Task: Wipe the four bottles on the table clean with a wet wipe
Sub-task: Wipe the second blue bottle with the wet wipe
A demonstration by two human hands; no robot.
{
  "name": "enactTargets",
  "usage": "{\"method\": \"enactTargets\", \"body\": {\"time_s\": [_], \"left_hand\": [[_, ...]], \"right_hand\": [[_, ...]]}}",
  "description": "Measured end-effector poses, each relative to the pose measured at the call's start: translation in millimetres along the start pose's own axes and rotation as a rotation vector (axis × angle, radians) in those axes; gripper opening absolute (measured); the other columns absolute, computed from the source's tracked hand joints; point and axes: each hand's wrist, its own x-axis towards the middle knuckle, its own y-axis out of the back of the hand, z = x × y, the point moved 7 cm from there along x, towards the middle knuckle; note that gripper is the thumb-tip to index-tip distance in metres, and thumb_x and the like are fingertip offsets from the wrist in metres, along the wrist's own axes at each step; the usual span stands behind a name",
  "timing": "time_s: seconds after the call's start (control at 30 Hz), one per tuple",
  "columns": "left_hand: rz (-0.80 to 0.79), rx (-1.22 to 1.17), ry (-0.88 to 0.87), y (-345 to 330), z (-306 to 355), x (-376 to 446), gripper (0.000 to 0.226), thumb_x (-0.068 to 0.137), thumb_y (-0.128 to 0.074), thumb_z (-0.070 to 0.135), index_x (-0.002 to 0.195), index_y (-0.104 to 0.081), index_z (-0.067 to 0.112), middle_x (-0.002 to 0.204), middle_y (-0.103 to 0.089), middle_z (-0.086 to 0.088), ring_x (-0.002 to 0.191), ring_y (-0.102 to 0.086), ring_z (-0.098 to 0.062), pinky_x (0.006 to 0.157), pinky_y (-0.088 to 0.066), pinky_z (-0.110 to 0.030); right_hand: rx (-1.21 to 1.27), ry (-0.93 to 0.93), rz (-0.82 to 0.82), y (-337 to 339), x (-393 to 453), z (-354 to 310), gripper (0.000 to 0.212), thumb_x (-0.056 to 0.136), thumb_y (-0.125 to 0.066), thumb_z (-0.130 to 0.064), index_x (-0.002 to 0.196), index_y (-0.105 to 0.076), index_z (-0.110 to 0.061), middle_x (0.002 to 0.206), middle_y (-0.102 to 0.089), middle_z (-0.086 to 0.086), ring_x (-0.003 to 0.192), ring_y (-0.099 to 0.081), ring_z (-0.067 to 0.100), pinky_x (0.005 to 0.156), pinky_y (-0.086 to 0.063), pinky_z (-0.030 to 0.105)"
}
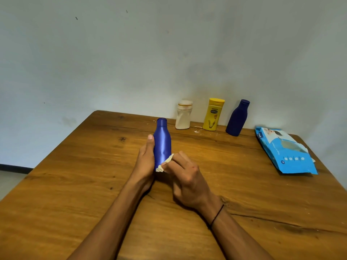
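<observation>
Though the blue bottle [162, 145] stands mid-frame, its base is hidden behind both hands, so whether it touches the table [75, 184] can't be told. Left hand's [145, 162] fingers are out of sight behind the bottle; only thumb along the left side and palm show, wrapped round the body. Most of the wet wipe [165, 165] is covered by the right hand [185, 180]; a crumpled white bit shows at the bottle's lower right. Right fingers curl, pinching the wipe against the bottle. Label text on the yellow bottle [213, 114] too small to read.

Upper centre-right, against the wall [131, 53], three bottles in a row: white bottle [184, 115], yellow one, dark blue bottle [237, 118] tilted by lens. White smears on the table beside the yellow bottle. Wipes pack [285, 151], blue, lies flat at right edge, well apart from the hands. Black cord on the right wrist.

Held bottle: glossy blue, narrow neck, cap on, upright, no label visible.
</observation>
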Motion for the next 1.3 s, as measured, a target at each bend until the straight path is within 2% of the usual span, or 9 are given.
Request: {"method": "enactTargets", "body": {"time_s": [0.07, 0.2, 0.47, 0.63, 0.77, 0.97, 1.1, 1.23, 1.3], "left_hand": [[-0.056, 0.007, 0.032, -3.8, -1.1, -3.5, 0.074, 0.099, -0.045, 0.072, 0.131, -0.065, 0.008, 0.121, -0.070, -0.029, 0.097, -0.066, -0.034, 0.096, -0.054, -0.057], [-0.273, 0.163, 0.028, -23.3, -2.9, -15.4, 0.066, 0.108, -0.030, 0.061, 0.124, -0.064, 0.006, 0.092, -0.071, -0.030, 0.072, -0.068, -0.036, 0.067, -0.059, -0.042], [-0.453, 0.207, 0.065, -43.7, -1.1, -36.2, 0.053, 0.110, -0.025, 0.053, 0.124, -0.058, 0.015, 0.076, -0.068, -0.026, 0.057, -0.068, -0.032, 0.054, -0.060, -0.034], [-0.361, 0.110, 0.042, -35.3, -2.9, -27.1, 0.065, 0.104, -0.030, 0.060, 0.131, -0.054, 0.006, 0.078, -0.067, -0.025, 0.056, -0.067, -0.030, 0.049, -0.059, -0.033], [-0.261, 0.157, -0.005, -27.9, -0.1, -22.1, 0.063, 0.096, -0.029, 0.074, 0.140, -0.046, 0.032, 0.093, -0.065, -0.022, 0.057, -0.063, -0.026, 0.042, -0.052, -0.030], [-0.228, 0.026, 0.056, -24.8, -0.9, -19.5, 0.086, 0.086, -0.043, 0.085, 0.146, -0.049, 0.024, 0.071, -0.060, -0.001, 0.053, -0.055, -0.013, 0.038, -0.041, -0.022], [-0.176, -0.107, 0.005, -20.3, 4.2, -16.6, 0.070, 0.094, -0.056, 0.067, 0.148, -0.049, 0.022, 0.075, -0.056, 0.001, 0.057, -0.053, -0.009, 0.045, -0.045, -0.022], [-0.191, -0.142, -0.066, -21.3, 11.6, -14.5, 0.050, 0.094, -0.064, 0.049, 0.142, -0.051, 0.041, 0.114, -0.060, -0.005, 0.072, -0.061, -0.011, 0.061, -0.053, -0.027], [-0.252, -0.125, -0.050, -25.7, 12.8, -19.3, 0.034, 0.098, -0.060, 0.050, 0.128, -0.057, 0.034, 0.102, -0.059, -0.003, 0.066, -0.059, -0.010, 0.053, -0.050, -0.023]], "right_hand": [[-0.005, -0.044, 0.062, 4.5, -2.0, 6.4, 0.025, 0.077, -0.063, 0.022, 0.095, -0.066, 0.004, 0.092, -0.055, 0.013, 0.082, -0.048, 0.026, 0.070, -0.042, 0.036], [-0.067, -0.142, 0.160, 14.1, -7.6, 24.8, 0.029, 0.078, -0.068, 0.015, 0.104, -0.067, 0.001, 0.096, -0.055, 0.011, 0.083, -0.051, 0.025, 0.070, -0.046, 0.039], [0.046, -0.448, 0.542, 40.7, -17.5, 53.4, 0.005, 0.100, -0.060, -0.002, 0.099, -0.064, -0.005, 0.091, -0.059, 0.004, 0.078, -0.056, 0.017, 0.064, -0.050, 0.038], [0.133, -0.376, 0.440, 28.9, -12.2, 41.2, 0.007, 0.100, -0.062, -0.001, 0.094, -0.062, -0.004, 0.084, -0.056, 0.001, 0.070, -0.053, 0.016, 0.061, -0.043, 0.029], [0.170, -0.306, 0.338, 17.7, -7.1, 28.9, 0.003, 0.099, -0.063, -0.003, 0.096, -0.064, -0.001, 0.089, -0.059, 0.003, 0.080, -0.057, 0.014, 0.070, -0.047, 0.026], [0.217, -0.193, 0.240, 9.8, -5.3, 12.2, 0.003, 0.098, -0.065, 0.002, 0.099, -0.065, -0.001, 0.089, -0.059, 0.005, 0.079, -0.058, 0.017, 0.069, -0.048, 0.031], [0.263, -0.144, 0.174, 1.1, -4.7, 1.7, 0.003, 0.099, -0.064, 0.004, 0.099, -0.065, 0.001, 0.090, -0.059, 0.007, 0.080, -0.059, 0.019, 0.070, -0.049, 0.031], [0.284, -0.123, 0.160, 0.5, -6.0, 0.3, 0.005, 0.098, -0.064, 0.005, 0.101, -0.063, 0.001, 0.093, -0.059, 0.009, 0.084, -0.060, 0.021, 0.073, -0.050, 0.037], [0.258, -0.097, 0.164, 1.1, -6.7, -2.1, 0.007, 0.099, -0.062, 0.003, 0.105, -0.062, -0.001, 0.095, -0.059, 0.010, 0.085, -0.059, 0.020, 0.074, -0.050, 0.033]]}}
